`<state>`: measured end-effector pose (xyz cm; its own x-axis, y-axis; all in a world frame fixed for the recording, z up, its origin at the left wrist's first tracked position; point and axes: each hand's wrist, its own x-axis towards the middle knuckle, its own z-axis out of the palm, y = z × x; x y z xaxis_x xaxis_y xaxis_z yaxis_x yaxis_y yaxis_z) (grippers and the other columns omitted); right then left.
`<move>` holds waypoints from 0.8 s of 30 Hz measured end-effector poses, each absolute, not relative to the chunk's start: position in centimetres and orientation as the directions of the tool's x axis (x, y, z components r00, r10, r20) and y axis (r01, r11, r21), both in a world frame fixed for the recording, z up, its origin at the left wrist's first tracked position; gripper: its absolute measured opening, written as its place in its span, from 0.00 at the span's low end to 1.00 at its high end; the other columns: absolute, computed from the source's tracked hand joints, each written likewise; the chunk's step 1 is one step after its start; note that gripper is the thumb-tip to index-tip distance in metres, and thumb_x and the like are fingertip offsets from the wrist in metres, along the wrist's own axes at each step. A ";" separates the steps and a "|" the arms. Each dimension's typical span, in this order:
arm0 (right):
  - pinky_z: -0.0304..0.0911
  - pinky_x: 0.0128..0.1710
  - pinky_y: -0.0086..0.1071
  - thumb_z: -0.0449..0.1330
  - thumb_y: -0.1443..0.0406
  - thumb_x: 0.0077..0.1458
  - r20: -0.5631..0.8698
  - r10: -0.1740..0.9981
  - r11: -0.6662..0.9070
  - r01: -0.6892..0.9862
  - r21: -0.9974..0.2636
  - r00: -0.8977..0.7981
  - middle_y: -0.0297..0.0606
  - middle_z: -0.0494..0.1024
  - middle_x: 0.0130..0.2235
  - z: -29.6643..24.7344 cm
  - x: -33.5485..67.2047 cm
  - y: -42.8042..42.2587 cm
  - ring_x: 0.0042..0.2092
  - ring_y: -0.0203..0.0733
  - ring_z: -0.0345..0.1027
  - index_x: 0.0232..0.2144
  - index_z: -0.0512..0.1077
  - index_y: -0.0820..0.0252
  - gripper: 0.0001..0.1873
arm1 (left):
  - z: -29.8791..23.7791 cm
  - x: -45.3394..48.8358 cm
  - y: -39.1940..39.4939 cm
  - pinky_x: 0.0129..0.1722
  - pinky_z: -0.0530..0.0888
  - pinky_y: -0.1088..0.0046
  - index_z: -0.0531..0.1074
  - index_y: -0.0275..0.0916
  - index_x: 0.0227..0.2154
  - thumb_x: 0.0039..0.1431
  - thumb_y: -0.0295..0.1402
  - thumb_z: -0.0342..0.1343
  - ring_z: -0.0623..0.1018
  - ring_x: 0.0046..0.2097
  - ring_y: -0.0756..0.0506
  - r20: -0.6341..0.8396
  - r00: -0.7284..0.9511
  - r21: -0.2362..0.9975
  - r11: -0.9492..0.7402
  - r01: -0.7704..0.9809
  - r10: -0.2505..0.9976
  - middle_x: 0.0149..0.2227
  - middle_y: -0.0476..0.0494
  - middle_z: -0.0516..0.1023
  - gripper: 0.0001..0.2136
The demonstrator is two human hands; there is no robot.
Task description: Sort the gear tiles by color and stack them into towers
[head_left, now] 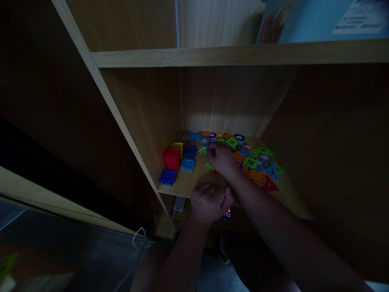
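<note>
My right hand [223, 159] reaches into a low wooden shelf compartment and rests on a heap of small coloured plastic building tiles [252, 160], fingers curled at the heap's left edge; what they pinch is hidden. My left hand [209, 201] is closed in a fist at the shelf's front edge [185, 190], and a bit of something red and dark shows below it. At the left of the shelf stand a red cube of tiles [172, 158], a yellow piece [178, 146] behind it and blue pieces [168, 177] in front and to the right.
The scene is dim. An upper shelf board [237, 54] spans above, with a blue printed box [319, 20] on it. A slanted wooden side panel [121, 117] bounds the compartment on the left. A white plug and cable [178, 204] hang below the shelf.
</note>
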<state>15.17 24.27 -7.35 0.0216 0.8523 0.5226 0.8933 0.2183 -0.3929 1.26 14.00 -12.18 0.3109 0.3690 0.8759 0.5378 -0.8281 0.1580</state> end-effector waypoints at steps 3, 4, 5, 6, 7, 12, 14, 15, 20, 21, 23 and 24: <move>0.66 0.50 0.40 0.57 0.67 0.66 0.527 0.850 0.212 0.898 -0.387 0.027 0.46 0.83 0.40 -7.4 15.5 24.5 0.43 0.50 0.76 0.37 0.78 0.60 0.10 | -12.1 1.2 13.9 0.29 0.63 0.65 0.67 0.41 0.21 0.70 0.30 0.55 0.71 0.24 0.48 0.872 0.315 0.159 -0.826 0.542 0.374 0.20 0.49 0.70 0.18; 0.66 0.50 0.40 0.57 0.68 0.66 0.528 0.849 0.215 0.898 -0.383 0.022 0.46 0.83 0.40 -7.5 15.5 24.5 0.43 0.50 0.76 0.37 0.78 0.61 0.10 | -12.1 1.2 13.9 0.29 0.64 0.66 0.67 0.41 0.21 0.70 0.30 0.55 0.71 0.24 0.48 0.870 0.318 0.157 -0.824 0.544 0.376 0.20 0.49 0.70 0.18; 0.66 0.50 0.39 0.57 0.68 0.66 0.529 0.848 0.218 0.899 -0.379 0.017 0.46 0.83 0.40 -7.6 15.5 24.6 0.43 0.50 0.76 0.37 0.78 0.60 0.10 | -12.1 1.2 13.9 0.29 0.64 0.66 0.67 0.41 0.21 0.70 0.30 0.55 0.71 0.24 0.48 0.870 0.319 0.155 -0.823 0.547 0.377 0.20 0.49 0.70 0.18; 0.66 0.50 0.39 0.57 0.67 0.66 0.530 0.848 0.218 0.901 -0.376 0.015 0.46 0.83 0.39 -7.6 15.5 24.6 0.43 0.49 0.76 0.37 0.78 0.60 0.10 | -12.1 1.2 13.9 0.29 0.64 0.66 0.67 0.41 0.21 0.69 0.30 0.55 0.71 0.24 0.48 0.869 0.321 0.153 -0.822 0.549 0.376 0.20 0.49 0.70 0.18; 0.66 0.49 0.38 0.57 0.67 0.66 0.530 0.848 0.219 0.902 -0.372 0.013 0.45 0.83 0.39 -7.6 15.5 24.7 0.42 0.49 0.76 0.37 0.78 0.60 0.10 | -12.1 1.2 13.9 0.28 0.64 0.66 0.67 0.42 0.21 0.69 0.29 0.55 0.71 0.24 0.48 0.870 0.322 0.150 -0.823 0.548 0.373 0.20 0.49 0.70 0.18; 0.66 0.46 0.37 0.57 0.64 0.68 0.527 0.848 0.262 0.908 -0.328 -0.054 0.44 0.83 0.38 -6.7 15.6 25.1 0.41 0.47 0.75 0.36 0.78 0.58 0.11 | -12.0 1.1 13.9 0.29 0.64 0.65 0.66 0.42 0.21 0.69 0.29 0.55 0.71 0.25 0.48 0.876 0.313 0.150 -0.825 0.544 0.366 0.20 0.49 0.70 0.18; 0.66 0.43 0.37 0.56 0.62 0.69 0.532 0.843 0.293 0.895 -0.336 -0.076 0.42 0.83 0.37 -5.5 16.0 25.6 0.38 0.46 0.75 0.36 0.78 0.58 0.12 | -11.9 1.1 13.8 0.29 0.64 0.65 0.66 0.41 0.21 0.69 0.29 0.55 0.71 0.25 0.48 0.875 0.309 0.159 -0.824 0.544 0.372 0.20 0.49 0.70 0.18; 0.66 0.42 0.37 0.56 0.61 0.70 0.537 0.840 0.307 0.887 -0.346 -0.080 0.42 0.82 0.36 -4.7 16.3 25.9 0.37 0.45 0.74 0.36 0.78 0.58 0.13 | -11.9 1.2 13.8 0.29 0.64 0.65 0.66 0.41 0.21 0.69 0.29 0.55 0.71 0.25 0.48 0.875 0.308 0.162 -0.824 0.543 0.374 0.20 0.49 0.70 0.18; 0.63 0.39 0.35 0.54 0.59 0.71 0.553 0.833 0.258 0.895 -0.363 -0.016 0.42 0.81 0.35 0.1 19.7 27.7 0.36 0.45 0.73 0.35 0.78 0.60 0.16 | -11.9 1.2 13.9 0.29 0.63 0.65 0.66 0.41 0.21 0.69 0.28 0.56 0.71 0.25 0.48 0.875 0.299 0.175 -0.825 0.537 0.380 0.20 0.49 0.70 0.18; 0.62 0.39 0.35 0.54 0.59 0.71 0.549 0.836 0.232 0.904 -0.359 0.004 0.43 0.81 0.34 1.0 20.7 27.7 0.35 0.44 0.73 0.36 0.79 0.60 0.17 | -11.9 1.2 13.9 0.29 0.64 0.65 0.66 0.41 0.21 0.69 0.28 0.56 0.71 0.25 0.48 0.876 0.297 0.176 -0.824 0.538 0.381 0.20 0.49 0.70 0.18; 0.62 0.38 0.34 0.54 0.60 0.71 0.561 0.827 0.187 0.921 -0.341 0.040 0.44 0.82 0.36 2.5 22.9 27.0 0.36 0.44 0.74 0.38 0.79 0.61 0.16 | -11.8 1.2 13.9 0.29 0.64 0.65 0.66 0.41 0.21 0.68 0.28 0.56 0.72 0.25 0.48 0.876 0.296 0.175 -0.823 0.541 0.381 0.20 0.49 0.70 0.17; 0.62 0.37 0.34 0.55 0.61 0.70 0.563 0.824 0.154 0.930 -0.334 0.065 0.45 0.83 0.36 2.9 23.9 26.2 0.36 0.44 0.74 0.38 0.80 0.61 0.15 | -11.8 1.2 13.9 0.29 0.63 0.65 0.66 0.42 0.21 0.68 0.28 0.56 0.72 0.25 0.48 0.876 0.297 0.171 -0.821 0.544 0.379 0.20 0.49 0.70 0.17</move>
